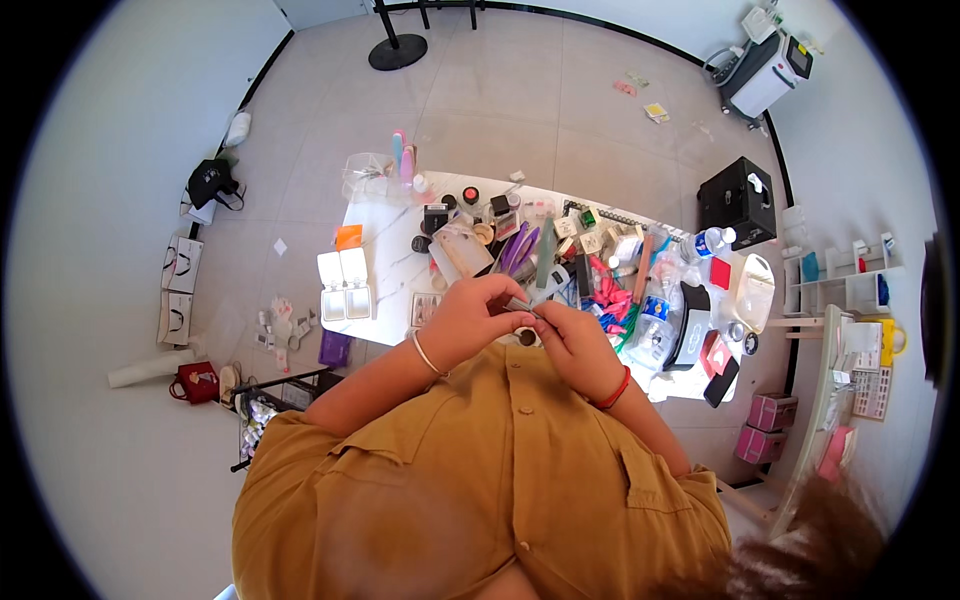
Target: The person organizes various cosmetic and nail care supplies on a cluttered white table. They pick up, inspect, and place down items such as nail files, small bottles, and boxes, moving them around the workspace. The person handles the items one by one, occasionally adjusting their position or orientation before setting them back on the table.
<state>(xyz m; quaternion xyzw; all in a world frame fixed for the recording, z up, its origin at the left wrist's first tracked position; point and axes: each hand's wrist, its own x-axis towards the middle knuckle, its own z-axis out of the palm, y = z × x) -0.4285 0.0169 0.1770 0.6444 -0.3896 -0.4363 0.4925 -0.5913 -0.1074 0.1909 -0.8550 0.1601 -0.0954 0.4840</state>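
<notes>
Between the fingertips of both hands, close to my chest, is a small thin grey object [520, 305], perhaps metal; fingers hide much of it. My left hand [480, 311] pinches one end with thumb and forefinger. The other end is in the grip of my right hand [576, 341]. Just below them a small dark round container [527, 337] shows at the table's near edge. Left of my left hand lies a flat case with small pieces [425, 308]. Beyond the hands are a clear plastic box [463, 246], purple tools [519, 250] and a green file-like strip [546, 252].
The marble-patterned table [390, 259] carries a heap of small items. On its right are plastic bottles [654, 309], pink clips [613, 296] and a black case [688, 326]. White lidded boxes [346, 301] stand left. A black trolley case [739, 202] is on the floor.
</notes>
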